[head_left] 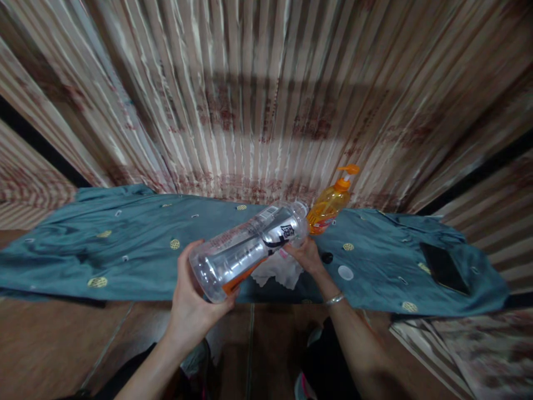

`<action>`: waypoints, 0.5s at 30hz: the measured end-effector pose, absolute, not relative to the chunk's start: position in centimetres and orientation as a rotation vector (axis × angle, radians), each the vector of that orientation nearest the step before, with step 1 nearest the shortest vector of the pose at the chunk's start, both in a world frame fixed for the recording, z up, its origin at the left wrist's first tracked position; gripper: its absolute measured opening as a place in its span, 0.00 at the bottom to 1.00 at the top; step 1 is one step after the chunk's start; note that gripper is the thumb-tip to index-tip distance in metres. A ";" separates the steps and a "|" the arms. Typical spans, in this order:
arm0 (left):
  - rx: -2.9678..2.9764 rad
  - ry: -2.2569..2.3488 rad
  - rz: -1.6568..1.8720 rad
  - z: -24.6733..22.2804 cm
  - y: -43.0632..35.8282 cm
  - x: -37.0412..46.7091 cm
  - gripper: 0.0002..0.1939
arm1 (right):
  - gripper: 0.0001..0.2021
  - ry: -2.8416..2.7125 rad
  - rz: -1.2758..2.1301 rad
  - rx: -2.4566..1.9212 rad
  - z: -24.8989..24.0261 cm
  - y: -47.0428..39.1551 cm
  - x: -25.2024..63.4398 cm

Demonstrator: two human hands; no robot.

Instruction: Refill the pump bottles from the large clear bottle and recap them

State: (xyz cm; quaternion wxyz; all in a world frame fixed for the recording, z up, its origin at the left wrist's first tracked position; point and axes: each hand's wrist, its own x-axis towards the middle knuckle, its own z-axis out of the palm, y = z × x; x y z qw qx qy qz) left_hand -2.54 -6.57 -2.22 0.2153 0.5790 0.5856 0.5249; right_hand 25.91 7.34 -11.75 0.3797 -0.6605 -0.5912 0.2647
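A large clear plastic bottle (pixel 250 244) with a silver and orange label is held tilted, its neck up to the right. My left hand (pixel 197 297) wraps round its base. Under the bottle's shoulder, near the neck, my right hand (pixel 306 254) grips it; some fingers are hidden behind the plastic. Just beyond the neck stands an orange pump bottle (pixel 330 208) with yellow-orange liquid. Below the clear bottle a crumpled white cloth or tissue (pixel 280 270) lies on the teal cloth.
A teal patterned cloth (pixel 145 239) covers the long surface. On its right side are a small dark object (pixel 327 257), a round white disc (pixel 345 272) and a black phone (pixel 444 268). Striped curtains (pixel 258 111) hang behind; tiled floor (pixel 237 344) shows in front.
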 end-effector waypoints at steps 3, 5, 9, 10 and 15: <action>1.586 1.629 1.496 -2.2 -6.6 -2.5 0.49 | 0.14 -1.491 0.665 -1.690 -11.6 7.2 25.7; 1.581 1.631 1.494 -2.1 -6.6 -2.5 0.49 | 0.13 -1.477 0.660 -1.670 -11.5 7.1 25.6; 1.611 1.626 1.451 -2.1 -6.5 -2.8 0.50 | 0.13 -1.480 0.674 -1.614 -11.5 7.0 25.4; 1.615 1.621 1.452 -2.1 -6.5 -2.9 0.50 | 0.13 -1.480 0.672 -1.609 -11.5 7.0 25.4; 1.620 1.611 1.452 -2.1 -6.6 -3.0 0.49 | 0.13 -1.486 0.665 -1.625 -11.4 7.0 25.3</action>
